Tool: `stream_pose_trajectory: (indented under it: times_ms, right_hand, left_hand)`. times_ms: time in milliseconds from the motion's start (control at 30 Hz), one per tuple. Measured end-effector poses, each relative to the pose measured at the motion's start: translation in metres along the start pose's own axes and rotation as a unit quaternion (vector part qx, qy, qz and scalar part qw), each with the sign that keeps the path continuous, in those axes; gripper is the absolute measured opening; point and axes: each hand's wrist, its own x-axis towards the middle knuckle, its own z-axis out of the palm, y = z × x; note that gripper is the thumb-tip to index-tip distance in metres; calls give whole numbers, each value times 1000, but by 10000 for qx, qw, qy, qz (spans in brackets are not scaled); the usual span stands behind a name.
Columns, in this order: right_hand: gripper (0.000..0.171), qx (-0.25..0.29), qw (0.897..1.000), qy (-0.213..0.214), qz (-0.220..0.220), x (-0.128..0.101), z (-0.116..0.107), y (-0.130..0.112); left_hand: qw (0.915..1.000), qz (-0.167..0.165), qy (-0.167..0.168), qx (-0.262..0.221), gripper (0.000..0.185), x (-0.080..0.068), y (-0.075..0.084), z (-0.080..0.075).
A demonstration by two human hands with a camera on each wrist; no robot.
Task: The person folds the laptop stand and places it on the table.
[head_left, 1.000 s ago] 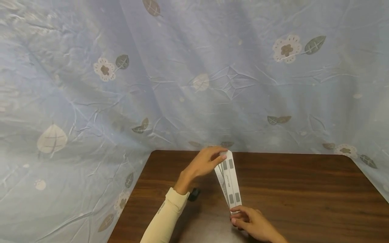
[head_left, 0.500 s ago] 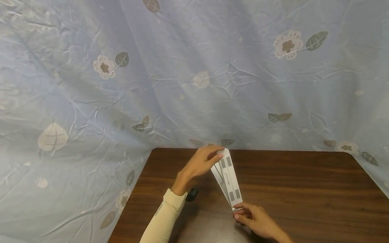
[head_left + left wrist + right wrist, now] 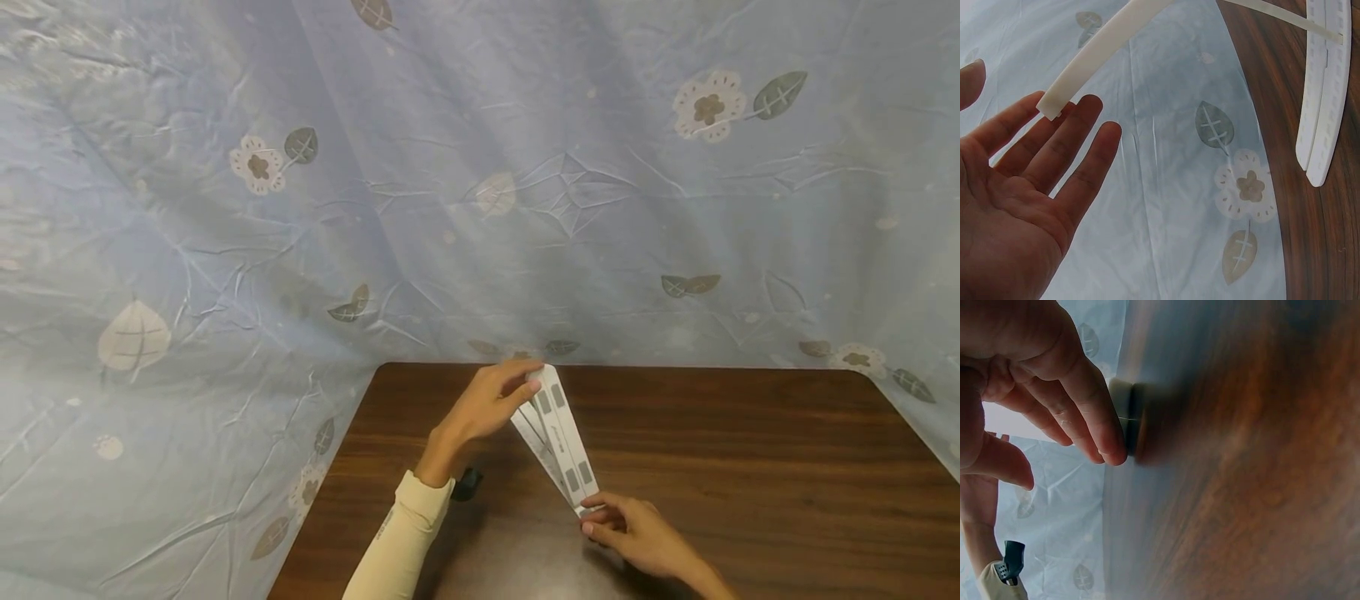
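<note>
A white folding laptop stand (image 3: pixel 564 437) with grey pads is tilted over the table, its two arms spread in a narrow V. My left hand (image 3: pixel 487 400) is at its upper end. In the left wrist view, the end of a raised bar (image 3: pixel 1094 59) touches the extended fingers of the left hand (image 3: pixel 1029 169), the thumb standing apart. A thin strut (image 3: pixel 1279 14) joins the notched base (image 3: pixel 1322 94). My right hand (image 3: pixel 637 533) holds the stand's lower end between fingers and thumb. In the right wrist view, the right hand's fingers (image 3: pixel 1079 406) partly hide the contact.
The dark wooden table (image 3: pixel 750 467) lies beneath, with rounded back corners. Blue-grey patterned cloth (image 3: pixel 450 167) hangs behind it and along the left side. A black device (image 3: pixel 467 483) sits at my left wrist beside the pale sleeve (image 3: pixel 397 533).
The stand's upper end has swung a little left with my left hand, and the gap between its arms looks wider. My right hand has shifted slightly right at the lower end.
</note>
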Motion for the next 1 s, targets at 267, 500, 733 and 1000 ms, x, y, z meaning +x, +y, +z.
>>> stream_pose_trajectory:
  times_ms: [267, 500, 733, 1000]
  right_hand:
    - [41, -155, 9999, 49, -52, 0, -5, 0]
    - [44, -97, 9999, 57, -28, 0, -10, 7]
    - [45, -227, 9997, 94, 10, 0, -16, 10]
    - [46, -303, 9994, 163, -9, 3, -21, 12]
  left_hand:
    - [9999, 97, 128, 12, 45, -5, 0, -3]
    - [9996, 179, 231, -7, 44, -11, 1, -4]
    - [9994, 185, 298, 17, 43, -16, -3, -3]
    - [9991, 198, 360, 37, 43, -18, -3, -6]
